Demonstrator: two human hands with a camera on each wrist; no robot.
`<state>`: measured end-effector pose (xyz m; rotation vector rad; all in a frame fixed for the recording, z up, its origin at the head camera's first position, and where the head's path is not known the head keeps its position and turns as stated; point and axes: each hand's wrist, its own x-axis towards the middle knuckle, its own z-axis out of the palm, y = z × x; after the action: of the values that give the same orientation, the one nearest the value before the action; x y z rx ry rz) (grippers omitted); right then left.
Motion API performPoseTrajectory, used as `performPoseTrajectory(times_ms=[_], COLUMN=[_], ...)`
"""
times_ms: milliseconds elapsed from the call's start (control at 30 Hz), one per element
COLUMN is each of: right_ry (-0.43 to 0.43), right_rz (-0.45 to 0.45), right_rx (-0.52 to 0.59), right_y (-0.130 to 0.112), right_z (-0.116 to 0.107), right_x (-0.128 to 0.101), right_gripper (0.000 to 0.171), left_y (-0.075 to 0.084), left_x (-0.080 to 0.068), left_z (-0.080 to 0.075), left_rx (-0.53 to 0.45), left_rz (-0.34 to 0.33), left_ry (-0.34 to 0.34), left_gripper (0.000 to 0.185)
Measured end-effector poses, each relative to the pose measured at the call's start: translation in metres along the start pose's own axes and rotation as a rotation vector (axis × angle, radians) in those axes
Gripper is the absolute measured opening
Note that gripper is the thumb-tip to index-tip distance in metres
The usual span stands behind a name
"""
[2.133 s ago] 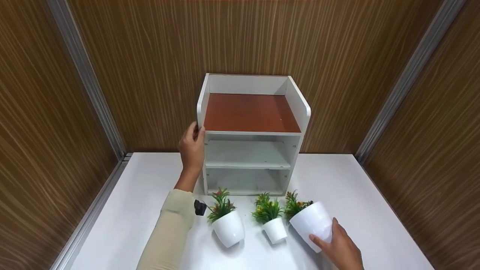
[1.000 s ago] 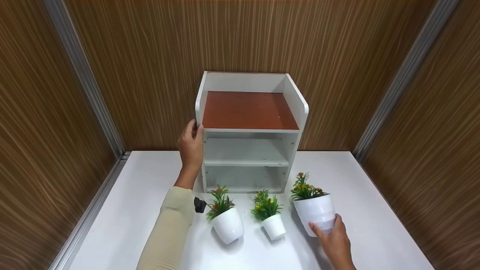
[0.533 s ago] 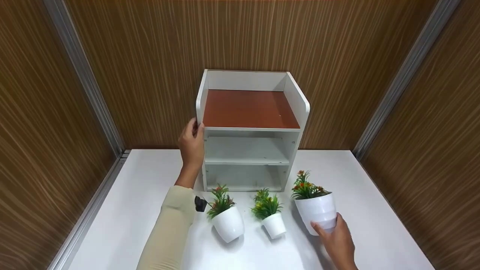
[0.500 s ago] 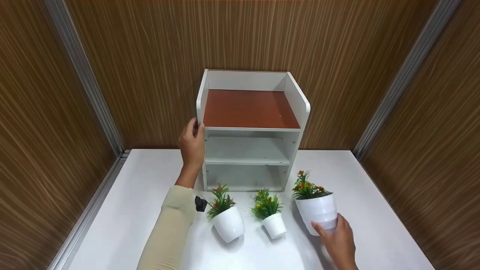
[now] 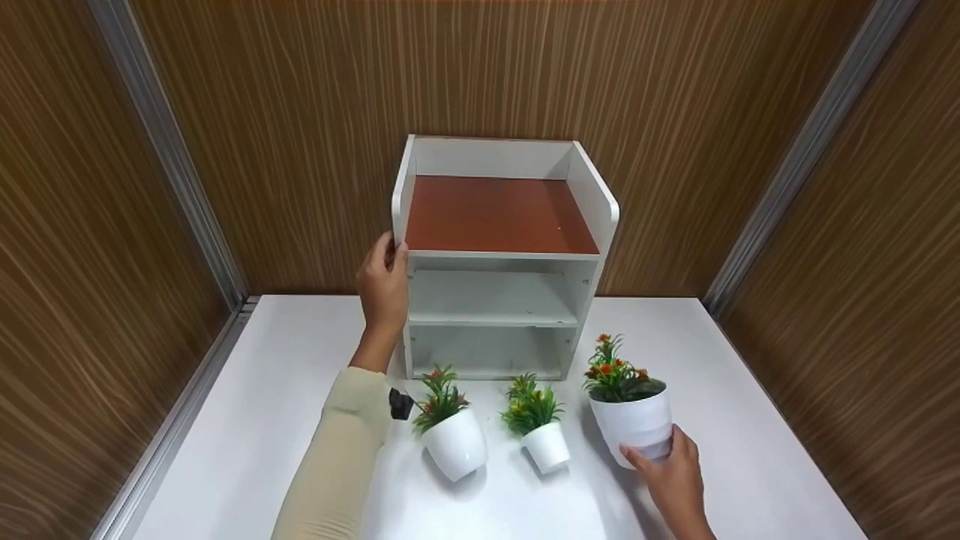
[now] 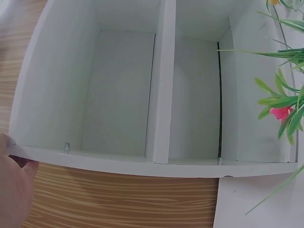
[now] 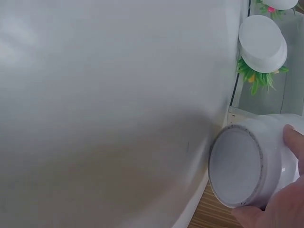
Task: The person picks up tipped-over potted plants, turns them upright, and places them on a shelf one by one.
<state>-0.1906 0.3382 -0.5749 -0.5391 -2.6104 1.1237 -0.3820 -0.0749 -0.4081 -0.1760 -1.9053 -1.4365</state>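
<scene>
My left hand (image 5: 385,289) grips the left side panel of a small white shelf unit (image 5: 493,324), thumb at its front edge. In the left wrist view that hand (image 6: 14,194) sits at the panel's edge. My right hand (image 5: 675,480) holds a white flowerpot (image 5: 631,429) with an orange-flowered artificial plant (image 5: 615,379). The pot leans slightly, with its rim up; its round base (image 7: 235,166) faces the right wrist camera. A medium white pot (image 5: 457,446) and a smaller white pot (image 5: 547,448), both with plants, stand tilted in view before the unit.
The unit has a red-brown top (image 5: 501,216) between raised sides and two compartments beneath. It stands on a white table (image 5: 300,390), close to the wood-grain back wall (image 5: 487,67). Wood-grain side walls with grey metal corner strips enclose the table.
My right hand has raised its pot and turned it from strongly tilted to nearly upright, with a slight further turn in the last half second. The left hand keeps its grip on the unit.
</scene>
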Motion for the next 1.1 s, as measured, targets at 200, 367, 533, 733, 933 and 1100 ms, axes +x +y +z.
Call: performPoseTrajectory(times_ms=[200, 367, 533, 733, 933, 1100], right_ry=[0.029, 0.05, 0.078, 0.055, 0.044, 0.007], right_rz=[0.008, 0.008, -0.033, -0.033, -0.016, -0.009], right_rx=[0.045, 0.1, 0.204, 0.225, 0.245, 0.247], right_y=[0.003, 0.011, 0.017, 0.021, 0.023, 0.023], right_z=[0.007, 0.012, 0.015, 0.016, 0.018, 0.019], right_x=[0.007, 0.011, 0.014, 0.015, 0.013, 0.011], right_gripper=[0.109, 0.105, 0.096, 0.099, 0.099, 0.1], left_y=[-0.001, 0.0, 0.001, 0.002, 0.002, 0.002], left_x=[0.001, 0.0, 0.0, 0.0, -0.001, -0.002], left_z=[0.001, 0.003, 0.004, 0.004, 0.003, 0.003], left_rx=[0.008, 0.014, 0.004, 0.009, 0.01, 0.02], left_rz=[0.003, 0.006, 0.003, 0.005, 0.012, 0.014], left_ry=[0.009, 0.003, -0.002, 0.001, 0.012, 0.013], left_gripper=[0.039, 0.039, 0.041, 0.04, 0.039, 0.039])
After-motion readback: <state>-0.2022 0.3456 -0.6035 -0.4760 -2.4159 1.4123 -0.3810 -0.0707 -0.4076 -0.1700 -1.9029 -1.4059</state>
